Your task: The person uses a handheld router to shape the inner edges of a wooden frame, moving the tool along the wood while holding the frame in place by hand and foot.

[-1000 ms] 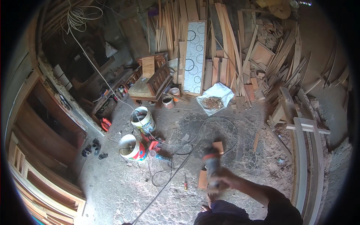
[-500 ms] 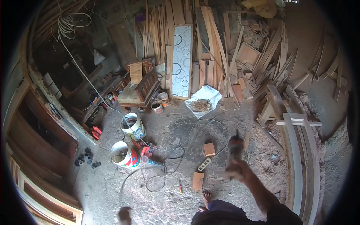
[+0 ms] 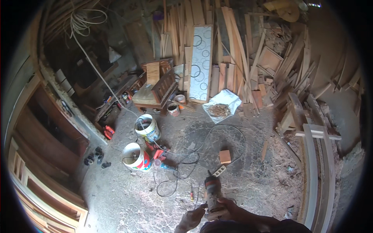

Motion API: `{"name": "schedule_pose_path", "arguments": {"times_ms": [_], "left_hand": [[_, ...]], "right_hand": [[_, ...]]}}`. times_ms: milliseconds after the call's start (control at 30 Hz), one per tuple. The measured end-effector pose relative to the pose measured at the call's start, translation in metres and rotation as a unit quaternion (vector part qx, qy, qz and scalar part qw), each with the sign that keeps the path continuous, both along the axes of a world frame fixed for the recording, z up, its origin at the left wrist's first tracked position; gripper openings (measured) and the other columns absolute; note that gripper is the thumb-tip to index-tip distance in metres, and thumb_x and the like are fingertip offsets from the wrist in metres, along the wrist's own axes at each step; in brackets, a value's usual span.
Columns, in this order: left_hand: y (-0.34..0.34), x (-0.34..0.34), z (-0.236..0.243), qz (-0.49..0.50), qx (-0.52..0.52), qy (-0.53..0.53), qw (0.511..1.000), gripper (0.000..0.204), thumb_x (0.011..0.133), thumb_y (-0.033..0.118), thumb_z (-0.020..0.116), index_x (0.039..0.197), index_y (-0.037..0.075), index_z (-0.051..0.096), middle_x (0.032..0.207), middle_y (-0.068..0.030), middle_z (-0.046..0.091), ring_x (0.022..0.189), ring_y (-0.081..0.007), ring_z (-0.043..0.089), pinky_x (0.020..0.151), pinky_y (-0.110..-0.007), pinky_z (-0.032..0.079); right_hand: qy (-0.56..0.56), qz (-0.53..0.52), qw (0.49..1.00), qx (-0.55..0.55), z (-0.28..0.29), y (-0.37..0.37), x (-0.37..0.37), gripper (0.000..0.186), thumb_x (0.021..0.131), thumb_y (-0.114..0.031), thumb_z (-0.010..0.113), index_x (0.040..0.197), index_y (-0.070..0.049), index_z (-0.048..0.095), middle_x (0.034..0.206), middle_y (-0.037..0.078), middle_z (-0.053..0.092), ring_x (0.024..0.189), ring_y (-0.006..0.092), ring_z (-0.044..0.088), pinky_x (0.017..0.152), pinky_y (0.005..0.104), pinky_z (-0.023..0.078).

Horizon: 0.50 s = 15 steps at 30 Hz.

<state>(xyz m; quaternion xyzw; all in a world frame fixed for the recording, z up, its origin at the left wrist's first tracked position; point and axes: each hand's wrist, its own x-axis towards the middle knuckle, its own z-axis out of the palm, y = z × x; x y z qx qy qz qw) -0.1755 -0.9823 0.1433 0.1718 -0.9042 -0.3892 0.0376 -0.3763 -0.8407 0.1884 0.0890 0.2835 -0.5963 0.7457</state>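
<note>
My right hand [image 3: 227,207] grips a cylindrical power tool [image 3: 213,194] with a dark top, a red band and a metal base, low in the centre. My left hand [image 3: 191,217] is beside its left, fingers curled; what they grip, if anything, I cannot make out. Just beyond the tool lies a power strip [image 3: 219,171], with an orange-brown block [image 3: 224,156] farther off. A red-and-yellow screwdriver [image 3: 192,196] lies on the concrete floor [image 3: 132,202] to the left.
Two buckets [image 3: 147,128], red tools [image 3: 159,154] and tangled cables [image 3: 175,194] occupy the middle-left floor. A wooden bench [image 3: 153,93], leaning planks [image 3: 229,46] and a sack sheet with scraps [image 3: 219,101] line the back. Long boards [image 3: 309,171] stand right, wooden frames [image 3: 46,194] left.
The power tool in my right hand swung right, then came back down toward my body. My left hand has risen from the lower edge to beside the tool.
</note>
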Motion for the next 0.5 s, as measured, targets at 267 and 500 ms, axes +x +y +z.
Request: {"name": "schedule_pose_path", "arguments": {"times_ms": [267, 500], "left_hand": [[-0.068, 0.248, -0.054, 0.335, -0.105, 0.060, 0.934, 0.039, 0.107, 0.028, 0.053, 0.077, 0.004, 0.061, 0.065, 0.0034, 0.048, 0.061, -0.0098, 0.040, 0.052, -0.033, 0.034], [-0.086, 0.497, 0.024, 0.622, -0.449, -0.077, 0.637, 0.056, 0.107, 0.034, 0.050, 0.064, 0.002, 0.063, 0.049, -0.0122, 0.054, 0.041, -0.0245, 0.042, 0.041, -0.043, 0.029]], "right_hand": [[0.029, -0.176, 0.960, -0.214, -0.013, -0.021, -0.062, 0.057, 0.089, -0.041, 0.067, 0.126, 0.000, 0.056, 0.110, 0.016, 0.069, 0.100, 0.0311, 0.069, 0.091, 0.0456, 0.055], [0.154, -0.365, 0.901, -0.174, 0.008, -0.009, -0.135, 0.050, 0.088, -0.046, 0.070, 0.121, -0.010, 0.060, 0.104, 0.012, 0.069, 0.098, 0.0313, 0.069, 0.084, 0.0472, 0.057]]}}
